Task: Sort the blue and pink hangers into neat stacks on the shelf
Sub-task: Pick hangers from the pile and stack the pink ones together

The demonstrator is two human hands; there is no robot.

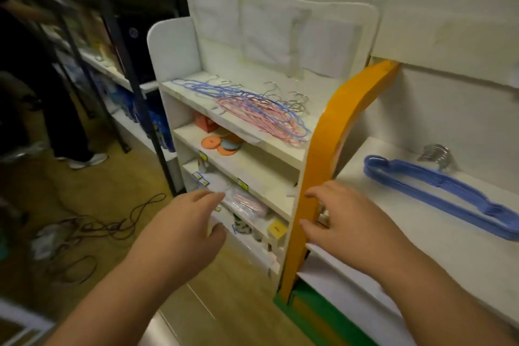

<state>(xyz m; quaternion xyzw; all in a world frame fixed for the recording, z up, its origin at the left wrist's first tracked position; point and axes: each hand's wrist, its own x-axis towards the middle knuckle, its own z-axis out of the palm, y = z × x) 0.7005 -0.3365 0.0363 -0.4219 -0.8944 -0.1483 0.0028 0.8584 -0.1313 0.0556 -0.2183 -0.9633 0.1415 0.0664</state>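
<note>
Two empty hands, left hand (186, 222), right hand (345, 219), outstretched

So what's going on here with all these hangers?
A person is sorting hangers by colour. A neat stack of blue hangers already lies on the white shelf at right, while a tangled blue and pink pile waits on the top shelf of the unit beside it. Both hands, left hand and right hand, are empty and open, held in front of the shelves.

storeroom, metal racking (120, 45), stocked shelves (238, 160)
</note>
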